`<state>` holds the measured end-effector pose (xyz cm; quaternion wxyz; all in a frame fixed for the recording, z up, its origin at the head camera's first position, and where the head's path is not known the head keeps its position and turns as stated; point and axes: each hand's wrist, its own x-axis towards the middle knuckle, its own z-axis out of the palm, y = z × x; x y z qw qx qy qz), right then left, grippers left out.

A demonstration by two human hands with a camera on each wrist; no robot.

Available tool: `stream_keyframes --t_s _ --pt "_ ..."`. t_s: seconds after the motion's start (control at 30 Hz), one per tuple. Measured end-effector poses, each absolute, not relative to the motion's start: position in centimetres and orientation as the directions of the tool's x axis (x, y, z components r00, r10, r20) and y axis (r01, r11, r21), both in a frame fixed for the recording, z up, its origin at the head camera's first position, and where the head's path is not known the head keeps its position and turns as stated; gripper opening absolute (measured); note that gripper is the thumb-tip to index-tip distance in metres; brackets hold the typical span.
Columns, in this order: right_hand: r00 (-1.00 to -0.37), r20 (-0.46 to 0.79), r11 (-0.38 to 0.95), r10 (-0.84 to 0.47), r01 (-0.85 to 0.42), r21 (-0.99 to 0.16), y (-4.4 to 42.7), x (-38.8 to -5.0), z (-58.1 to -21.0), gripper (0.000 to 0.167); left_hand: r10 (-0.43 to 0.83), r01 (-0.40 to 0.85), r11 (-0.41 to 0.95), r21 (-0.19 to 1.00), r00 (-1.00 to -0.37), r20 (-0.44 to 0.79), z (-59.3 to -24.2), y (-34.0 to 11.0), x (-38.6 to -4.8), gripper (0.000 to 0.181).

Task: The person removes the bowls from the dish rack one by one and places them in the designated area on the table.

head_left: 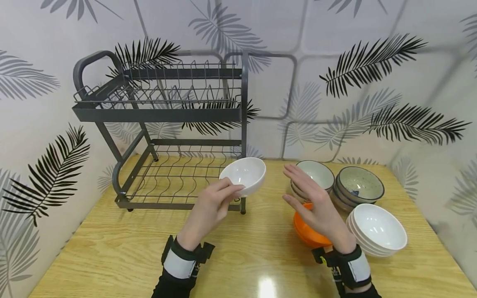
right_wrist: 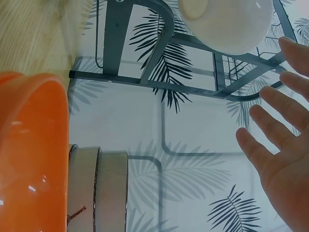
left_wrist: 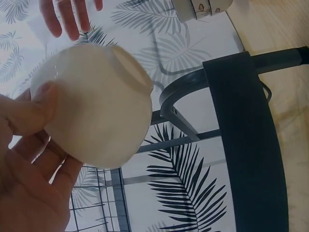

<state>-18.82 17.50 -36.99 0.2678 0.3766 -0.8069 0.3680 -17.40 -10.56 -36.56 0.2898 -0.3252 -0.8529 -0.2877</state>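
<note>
A small white bowl [head_left: 246, 174] is held tilted in the air by my left hand [head_left: 208, 211], thumb and fingers pinching its rim. Its round underside and foot ring show in the left wrist view, where the bowl [left_wrist: 96, 106] hides part of the fingers. To the right, my right hand [head_left: 320, 207] hovers with straight, spread fingers, apart from the white bowl. Below that hand are orange bowls [head_left: 307, 234], partly covered by it. In the right wrist view the right hand [right_wrist: 285, 130] holds nothing.
A dark two-tier dish rack [head_left: 160, 114] stands at the back left. On the right are stacked white bowls [head_left: 380, 227], patterned bowls [head_left: 361, 184] and pale dark-rimmed bowls [head_left: 316, 174]. All stand on a wooden table [head_left: 112, 248] against a leaf-patterned wall.
</note>
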Motion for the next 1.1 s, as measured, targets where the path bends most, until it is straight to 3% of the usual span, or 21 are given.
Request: stream_keyframes --t_s 0.2,0.4,0.63,0.87,1.1 --pt "-0.526 0.727 0.428 -0.441 -0.835 -0.344 17.0 -18.4 -36.8 0.057 0.509 0.773 0.601 0.206 -0.568 0.647 -36.6 -10.1 -17.3 0.024" --pt "-0.537 0.686 0.411 -0.492 -0.837 -0.361 16.3 -17.8 -36.5 0.051 0.581 0.828 0.52 0.209 -0.522 0.624 -36.3 -9.6 -17.0 0.026" --pt "-0.472 0.677 0.375 -0.564 -0.877 -0.299 16.1 -17.9 -36.7 0.048 0.611 0.855 0.498 0.146 -0.465 0.64 -36.1 -9.5 -16.8 0.028" --pt "-0.362 0.713 0.352 -0.6 -0.92 -0.171 15.6 -17.9 -36.6 0.047 0.63 0.859 0.499 0.114 -0.45 0.633 -36.2 -9.3 -16.8 0.027" --pt "-0.36 0.71 0.352 -0.605 -0.921 -0.168 15.6 -17.8 -36.6 0.033 0.632 0.857 0.51 0.075 -0.432 0.644 -36.2 -9.1 -16.7 0.029"
